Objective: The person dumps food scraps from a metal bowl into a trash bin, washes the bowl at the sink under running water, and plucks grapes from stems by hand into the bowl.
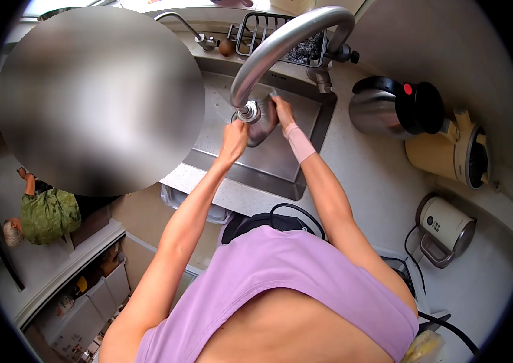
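A metal vessel is held over the steel sink, just under the end of the large curved faucet. My left hand is closed at the vessel's left side, close below the faucet head. On the other side, my right hand grips the vessel's right edge, fingers wrapped at its rim. The faucet head covers part of the vessel, and its inside is hard to make out.
A black rack and a small spout stand behind the sink. On the right counter are a steel kettle, a yellow appliance and a cream kettle. A person in green appears at far left; a blurred circle hides the upper left.
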Tool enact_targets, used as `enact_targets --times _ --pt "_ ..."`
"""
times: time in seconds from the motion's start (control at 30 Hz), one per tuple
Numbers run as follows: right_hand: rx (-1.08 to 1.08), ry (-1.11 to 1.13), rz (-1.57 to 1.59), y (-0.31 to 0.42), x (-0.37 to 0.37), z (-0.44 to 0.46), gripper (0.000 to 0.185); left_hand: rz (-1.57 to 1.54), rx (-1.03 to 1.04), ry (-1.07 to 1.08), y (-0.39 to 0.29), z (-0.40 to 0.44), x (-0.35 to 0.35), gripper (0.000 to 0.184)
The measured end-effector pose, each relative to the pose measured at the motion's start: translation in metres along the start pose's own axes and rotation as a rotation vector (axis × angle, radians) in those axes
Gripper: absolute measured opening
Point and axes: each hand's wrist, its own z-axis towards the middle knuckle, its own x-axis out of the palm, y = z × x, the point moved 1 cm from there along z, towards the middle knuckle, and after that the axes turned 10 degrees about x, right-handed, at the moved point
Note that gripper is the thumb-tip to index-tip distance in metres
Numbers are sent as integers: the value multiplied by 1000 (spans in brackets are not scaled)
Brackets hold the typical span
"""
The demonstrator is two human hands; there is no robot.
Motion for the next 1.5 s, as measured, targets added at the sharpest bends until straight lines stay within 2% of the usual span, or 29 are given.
enact_targets --times 0.07,0.1,0.13,0.17,0.2,0.27,0.33,0.37,0.4,0.47,0.5,0.57,0.67,0.7,0.77,0.8,0.87,0.9,1.0,1.07,1.13,1.17,1.23,1.27,1.33,1.37,1.4,1.47,1.5 --pt "-256 -208 -642 6 12 -3 49 362 91 107 16 -4 13 29" --pt "-354 -295 -827 1 22 -12 44 301 23 43 22 -5 19 29" --pt "-445 -371 -828 -1 44 -44 41 297 32 47 27 -2 20 29" --pt "-824 -352 -816 -26 46 -35 40 188 -47 46 32 -1 19 28" --pt "-964 -354 -874 -27 59 -66 42 78 -129 47 35 -2 21 28" --pt "-1095 -282 -1027 -43 59 -82 43 -71 -49 -39 36 -6 24 30" --pt "-1121 -307 -991 -34 53 -79 42 -198 -136 -71 48 -7 21 34" --pt "-1141 -322 -959 -31 46 -75 43 -94 -104 -26 43 -11 16 37" --pt "-1135 -327 -957 -22 32 -57 43 -92 -107 -19 39 -14 12 37" --pt "-79 17 -377 -17 -3 -5 46 -133 -31 -3 27 -20 7 40" --pt "-87 11 -370 -15 -6 -12 46 -174 -21 -23 20 -22 5 42" --pt "305 245 170 -15 -6 -26 47 -233 4 -53 14 -22 4 43" --pt "409 238 189 -20 -12 -20 48 -242 6 -6 16 -21 -1 44" --pt "414 238 194 -20 -12 -14 48 -192 30 27 18 -22 -2 44" --pt "-11 -96 -522 -5 -4 -11 48 56 84 113 23 -17 -1 41" --pt "-164 -151 -892 5 4 -19 47 54 81 118 29 -17 3 41" --pt "-504 -325 -863 -4 29 -47 46 138 63 92 33 -7 8 38" --pt "-816 -376 -797 -22 32 -47 44 159 25 150 44 0 6 35" --pt "-921 -243 -791 -25 33 -79 43 180 44 186 39 12 1 32" --pt "-868 -230 -666 -14 19 -85 41 250 25 250 31 22 -5 23" --pt "-822 -574 -847 0 -2 -85 37 361 442 255 21 25 -4 16" --pt "-819 -578 -849 4 -10 -82 37 439 555 268 17 26 -5 12" --pt "-876 -381 -998 13 -19 -76 37 455 534 334 3 28 -2 10" --pt "-879 -383 -1004 16 -21 -74 37 478 510 397 -3 29 0 7" --pt "-427 -169 -1140 17 -22 -68 40 528 536 397 -3 32 4 9" --pt "-368 -86 -1112 13 -18 -68 43 494 637 306 -2 32 4 9" --pt "-369 -83 -1113 10 -18 -71 43 459 735 214 0 32 3 10" --pt "-522 145 -1141 9 -6 -94 41 454 684 213 5 28 2 11" --pt "-496 159 -1125 7 -3 -96 42 446 640 214 8 26 2 12"
